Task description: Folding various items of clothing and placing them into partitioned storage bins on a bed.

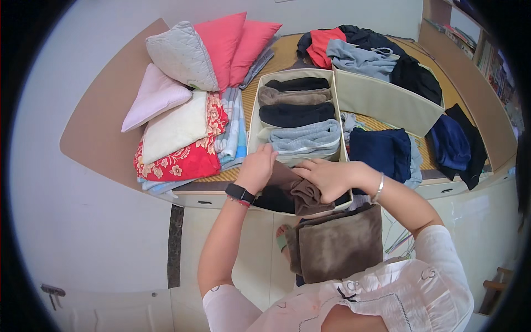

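A beige fabric storage box with compartments stands before me, holding folded black, brown and grey clothes. My left hand is at its left edge, fingers bent at the end of a brown folded garment. My right hand lies on the same brown garment, which slants into the nearest compartment above black cloth. Just behind my hands, a grey folded garment fills its compartment. Whether either hand grips the cloth is unclear. Below the box, a folded brown plush garment rests near my lap.
Pillows and folded bedding are piled on the left. A second beige box heaped with clothes stands at the back right. Navy folded clothes lie right of the near box, and a bookshelf borders the far right.
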{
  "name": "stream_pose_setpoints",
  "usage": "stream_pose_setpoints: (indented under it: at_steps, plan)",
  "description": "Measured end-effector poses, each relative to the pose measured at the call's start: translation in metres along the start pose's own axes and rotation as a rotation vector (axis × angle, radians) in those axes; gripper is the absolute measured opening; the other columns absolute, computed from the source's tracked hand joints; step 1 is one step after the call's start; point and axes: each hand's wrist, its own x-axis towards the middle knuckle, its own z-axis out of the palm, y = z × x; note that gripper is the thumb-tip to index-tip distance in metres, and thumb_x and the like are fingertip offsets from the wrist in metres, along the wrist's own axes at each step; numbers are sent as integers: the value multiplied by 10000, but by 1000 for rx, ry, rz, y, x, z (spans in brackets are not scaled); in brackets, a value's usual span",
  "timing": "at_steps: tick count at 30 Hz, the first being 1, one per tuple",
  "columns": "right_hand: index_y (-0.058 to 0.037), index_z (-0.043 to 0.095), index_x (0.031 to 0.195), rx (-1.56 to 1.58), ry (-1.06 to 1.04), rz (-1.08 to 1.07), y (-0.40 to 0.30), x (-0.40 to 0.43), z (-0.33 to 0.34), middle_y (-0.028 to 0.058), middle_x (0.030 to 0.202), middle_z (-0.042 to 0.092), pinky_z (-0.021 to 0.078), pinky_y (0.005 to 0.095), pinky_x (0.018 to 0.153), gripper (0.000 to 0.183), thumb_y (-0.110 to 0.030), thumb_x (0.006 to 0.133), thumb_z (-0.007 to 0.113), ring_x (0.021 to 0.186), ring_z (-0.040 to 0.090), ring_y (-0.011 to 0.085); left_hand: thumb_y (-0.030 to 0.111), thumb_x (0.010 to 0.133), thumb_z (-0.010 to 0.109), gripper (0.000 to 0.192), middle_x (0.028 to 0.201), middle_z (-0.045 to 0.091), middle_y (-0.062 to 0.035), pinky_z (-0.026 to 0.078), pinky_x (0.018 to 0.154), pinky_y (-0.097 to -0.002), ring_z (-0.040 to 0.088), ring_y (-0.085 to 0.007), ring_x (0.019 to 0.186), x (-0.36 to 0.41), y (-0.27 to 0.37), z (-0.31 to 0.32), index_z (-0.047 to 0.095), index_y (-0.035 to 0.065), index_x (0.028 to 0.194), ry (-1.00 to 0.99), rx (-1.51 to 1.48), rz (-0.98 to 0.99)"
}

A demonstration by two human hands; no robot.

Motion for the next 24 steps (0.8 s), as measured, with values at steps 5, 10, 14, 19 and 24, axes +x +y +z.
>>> stream_pose_setpoints:
  at_steps: [5, 10, 14, 19, 24]
  plan:
    - [-5, 508, 1201, 890, -78, 39, 35, 1, -32, 148, 1188, 505, 340, 306, 974, 425, -275, 873, 504, 1177, 438, 209, 276, 782, 566, 253, 846, 616, -171, 482, 682, -440, 608, -363, 758, -2, -6, 7, 606, 28, 814, -147, 97, -16]
    - [-38, 633, 914, 3, 119, 261, 44, 21, -11, 169, 862, 642, 488, 375, 746, 227, -233, 813, 572, 870, 628, 290, 225, 696, 594, 191, 832, 634, -136, 496, 697, -409, 620, -319, 814, 17, -15, 15, 670, 76, 788, -315, 7, 41]
    - [-37, 676, 767, -182, 216, 273, 46, 35, -2, 188, 738, 648, 509, 441, 637, 181, -185, 766, 573, 759, 647, 356, 197, 727, 588, 157, 833, 622, -123, 488, 712, -411, 595, -297, 874, 24, -10, 32, 676, 67, 717, -277, 220, -5]
    - [-119, 674, 809, -457, 83, 331, 47, 51, -2, 133, 746, 653, 494, 440, 629, 118, -206, 753, 617, 732, 636, 325, 141, 760, 585, 119, 939, 602, -119, 467, 754, -399, 568, -288, 917, 24, 7, 30, 677, 68, 737, -135, 365, 100]
    - [-107, 666, 778, -37, 190, 128, 43, 18, -34, 112, 731, 650, 490, 418, 652, 72, -143, 735, 622, 746, 637, 291, 123, 759, 590, 100, 1005, 549, -125, 426, 815, -413, 545, -294, 918, -2, 19, 5, 658, 49, 761, -48, 263, 238]
